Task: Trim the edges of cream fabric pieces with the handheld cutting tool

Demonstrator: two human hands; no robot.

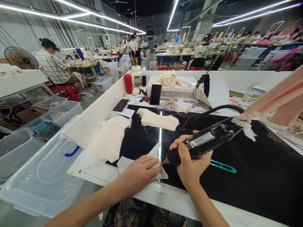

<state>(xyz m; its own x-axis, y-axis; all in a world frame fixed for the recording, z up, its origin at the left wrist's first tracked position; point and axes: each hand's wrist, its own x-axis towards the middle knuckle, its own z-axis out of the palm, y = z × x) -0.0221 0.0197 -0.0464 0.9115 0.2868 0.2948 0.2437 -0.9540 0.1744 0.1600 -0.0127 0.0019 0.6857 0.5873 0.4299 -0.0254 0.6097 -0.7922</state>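
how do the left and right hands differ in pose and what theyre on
The left hand is low, back up, over a pale piece near the table's front edge; the right hand is wrapped around a black tool.
The left hand's visible fingers lie side by side, its thumb hidden; the right hand's fingers and thumb curl around the tool.
Both hands are bare, their forearms entering from the bottom of the picture.

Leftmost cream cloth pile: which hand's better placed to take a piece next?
Left, probably: the left hand lies nearer the cream cloth pile, resting on a small pale cloth. The right hand is farther away and wrapped around a black tool.
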